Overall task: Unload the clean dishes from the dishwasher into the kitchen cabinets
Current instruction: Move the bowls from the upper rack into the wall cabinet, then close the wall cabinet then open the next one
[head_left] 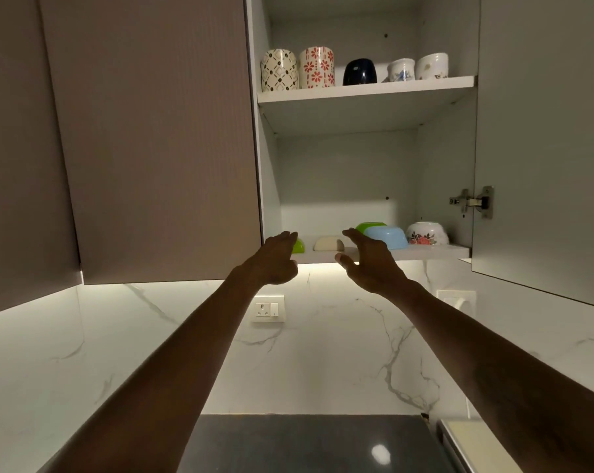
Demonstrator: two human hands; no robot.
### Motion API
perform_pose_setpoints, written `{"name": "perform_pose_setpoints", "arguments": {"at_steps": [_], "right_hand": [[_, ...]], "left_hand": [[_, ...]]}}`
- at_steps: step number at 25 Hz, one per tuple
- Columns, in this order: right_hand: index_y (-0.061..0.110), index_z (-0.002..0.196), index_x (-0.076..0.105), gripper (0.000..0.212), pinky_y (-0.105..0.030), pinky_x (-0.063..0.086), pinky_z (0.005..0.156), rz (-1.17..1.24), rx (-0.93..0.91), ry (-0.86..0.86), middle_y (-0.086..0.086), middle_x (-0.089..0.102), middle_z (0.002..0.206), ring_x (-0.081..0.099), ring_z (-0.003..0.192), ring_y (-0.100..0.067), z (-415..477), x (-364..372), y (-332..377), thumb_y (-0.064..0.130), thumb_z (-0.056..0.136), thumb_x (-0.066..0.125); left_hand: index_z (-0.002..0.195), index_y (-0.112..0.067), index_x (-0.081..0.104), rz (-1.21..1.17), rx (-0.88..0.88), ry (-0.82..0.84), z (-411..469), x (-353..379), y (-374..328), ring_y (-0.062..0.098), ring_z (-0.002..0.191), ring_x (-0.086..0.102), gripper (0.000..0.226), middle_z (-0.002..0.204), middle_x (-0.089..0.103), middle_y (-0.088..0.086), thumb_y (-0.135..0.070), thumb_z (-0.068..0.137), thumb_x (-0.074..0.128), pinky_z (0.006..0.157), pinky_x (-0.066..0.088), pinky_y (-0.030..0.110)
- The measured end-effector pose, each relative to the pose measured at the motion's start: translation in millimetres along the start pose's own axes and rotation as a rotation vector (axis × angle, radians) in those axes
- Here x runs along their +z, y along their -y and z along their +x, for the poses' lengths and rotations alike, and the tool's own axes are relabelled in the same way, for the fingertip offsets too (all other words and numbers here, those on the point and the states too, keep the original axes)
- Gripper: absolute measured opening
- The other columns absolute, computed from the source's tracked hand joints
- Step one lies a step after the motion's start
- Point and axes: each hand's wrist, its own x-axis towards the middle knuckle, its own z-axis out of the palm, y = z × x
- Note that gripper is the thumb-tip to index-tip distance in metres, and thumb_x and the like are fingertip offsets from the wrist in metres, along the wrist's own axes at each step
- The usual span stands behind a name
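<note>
- While both bare arms stretch up from the bottom of the head view toward the open cabinet (343,172), neither hand carries a dish.
- The left hand (276,259) is raised at the front edge of the lower shelf (425,252), with its fingers loosely extended and grasping nothing. Its fingertips overlap a lime bowl (299,246); whether they touch it cannot be told.
- The right hand (367,259) is up just beside the left, palm turned inward, fingers spread, relaxed and empty. Its fingertips lie in front of a blue bowl (392,236), and contact is unclear.
- The bowls sit upside down in a row on the lower shelf. The lime bowl is at the left, and a cream bowl (326,244) shows between the two hands. Next comes the blue bowl with a green bowl (369,226) behind it, then a white floral bowl (427,233) at the right end.
- The upper shelf (367,90) holds a brown-patterned mug (279,70), a red-flowered mug (317,67), a dark blue cup (359,72) and two small white cups (401,70).
- The cabinet door (544,148) stands swung open at the right on a metal hinge (473,201). A closed brown door (152,131) adjoins the cabinet on the left.
- Below the cabinet, a wall socket (268,308) sits on the lit white marble wall (322,353) between the forearms. A dark countertop (305,445) lies at the bottom edge.
</note>
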Motion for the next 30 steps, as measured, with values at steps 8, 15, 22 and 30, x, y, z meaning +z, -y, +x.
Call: {"name": "perform_pose_setpoints", "arguments": {"at_steps": [8,15,22,30], "right_hand": [[0.022,0.149,0.04,0.061,-0.033,0.033,0.109,-0.022,0.073,-0.027,0.0,0.047,0.151,0.043,0.139,-0.023,-73.7,-37.7,-3.4,0.039,0.094,0.063],[0.021,0.149,0.04,0.064,-0.037,0.034,0.114,-0.038,0.062,-0.113,0.0,0.045,0.153,0.041,0.141,-0.022,-127.9,-107.8,-2.8,0.041,0.093,0.063],[0.022,0.147,0.043,0.06,-0.04,0.04,0.111,-0.069,-0.039,-0.187,0.001,0.049,0.149,0.046,0.136,-0.021,-207.1,-187.6,1.5,0.039,0.093,0.063],[0.017,0.141,0.05,0.048,-0.034,0.035,0.113,-0.121,-0.187,-0.37,-0.004,0.046,0.152,0.041,0.142,-0.021,-274.5,-260.6,28.7,0.037,0.099,0.058]], "left_hand": [[0.158,-0.01,-0.001,0.047,-0.005,-0.048,-59.1,10.5,-11.3,0.03,0.152,-0.002,0.094,0.165,-0.006,0.012,-0.032,0.092,0.062,0.122,0.01,0.038],[0.159,-0.016,0.003,0.006,0.011,-0.079,-106.9,-8.2,-72.5,0.026,0.153,-0.002,0.097,0.166,-0.007,0.008,-0.04,0.09,0.066,0.123,0.011,0.039],[0.159,-0.017,0.005,-0.003,0.117,-0.144,-180.5,-31.1,-197.5,0.022,0.153,-0.005,0.098,0.166,-0.008,0.007,-0.056,0.09,0.061,0.124,0.003,0.043],[0.159,-0.015,0.004,0.144,0.395,-0.271,-230.8,-73.7,-316.7,0.017,0.153,-0.003,0.114,0.167,-0.001,0.004,-0.081,0.078,0.052,0.125,0.003,0.043]]}}
